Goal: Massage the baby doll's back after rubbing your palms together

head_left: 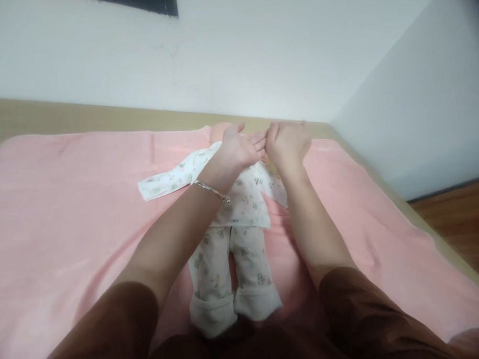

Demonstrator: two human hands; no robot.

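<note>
A doll lies on its back on a pink cloth (86,185), its round head (219,132) partly hidden behind my left hand. It wears a white printed top (248,200) and matching trousers (213,267) with thick turned-up cuffs. Palm up over the doll's upper body, my left hand (242,147) has its fingers stretched to the right. My right hand (288,142) is closed right at those fingertips; what is inside it is hidden. One sleeve (164,182) spreads flat to the left, and the other sleeve (273,187) lies below my right hand.
The cloth covers a tan surface (56,115) that meets a white wall (239,59) at the back. A dark panel (147,2) shows on the wall at the top. Wooden floor (461,219) appears past the right edge.
</note>
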